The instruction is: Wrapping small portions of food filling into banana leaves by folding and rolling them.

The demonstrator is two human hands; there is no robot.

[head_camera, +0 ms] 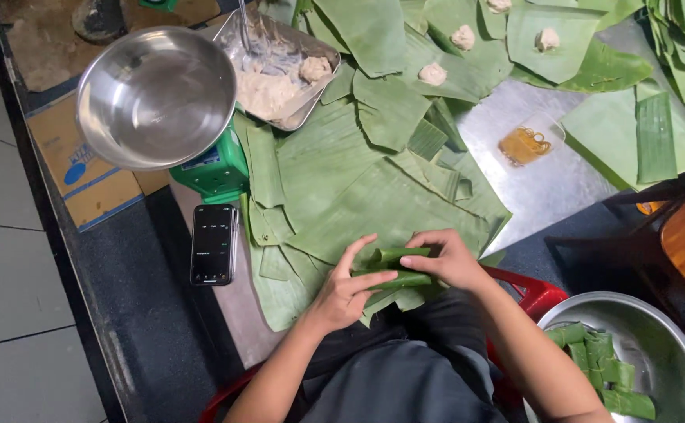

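Banana-leaf roll [393,266] sits at the table edge, over my lap. My left hand [348,291] and right hand [446,260] curl tight around it, one at each end, so the leaf cannot spring open. Flat leaves [342,172] lie close behind.

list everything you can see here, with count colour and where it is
leaf roll: one, green, held between both hands
banana leaves: many, green, spread over the table
dough lumps: about four, off-white, on leaves at the top
tray of dough: one, metal, top centre
empty bowl: one, silver, on the green scale
phone: one, black, left of the leaves
rubber bands: a small pile, orange, in a clear bag on the table
bowl of finished rolls: one, silver, bottom right
cardboard box: one, brown, on the floor at left
left hand: on the roll
right hand: on the roll
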